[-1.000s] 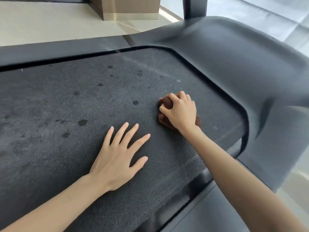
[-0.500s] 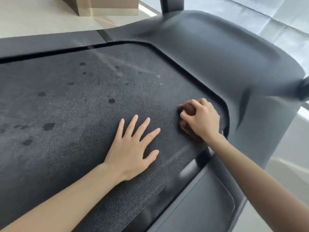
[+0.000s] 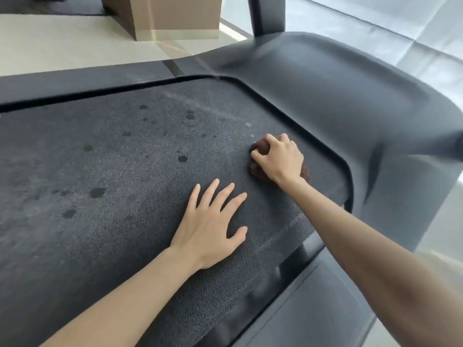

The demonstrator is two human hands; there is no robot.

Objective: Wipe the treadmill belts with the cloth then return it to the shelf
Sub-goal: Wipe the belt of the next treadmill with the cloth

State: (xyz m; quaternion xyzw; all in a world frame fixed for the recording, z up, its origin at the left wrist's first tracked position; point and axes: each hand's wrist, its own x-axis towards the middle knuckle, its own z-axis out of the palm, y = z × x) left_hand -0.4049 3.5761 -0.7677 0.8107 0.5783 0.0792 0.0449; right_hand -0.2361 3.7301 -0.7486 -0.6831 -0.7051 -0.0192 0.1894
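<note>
Fingers (image 3: 271, 142) of the right hand (image 3: 278, 159) were curled and closed over a bunched brown cloth (image 3: 260, 149), pinching it against the treadmill belt (image 3: 112, 171). The cloth lay directly beneath that hand: part of it showed between the thumb and the curled fingers, and a small part showed past the wrist on the far side. The rest was hidden under the palm. The cloth sat on the belt near its rounded front corner, close to the dark plastic motor cover (image 3: 338, 96) but apart from it.

The left hand (image 3: 210, 226) rested flat, palm down, on the belt, its fingers spread and holding nothing. It lay near the right hand, nearer the wearer, and did not touch the cloth.

The belt surface was dark grey and textured, with several darker round spots (image 3: 97, 192) scattered over it to the left of both hands. A cardboard box (image 3: 175, 16) stood on the pale floor (image 3: 62, 46) beyond the treadmill's side rail (image 3: 75, 82).
</note>
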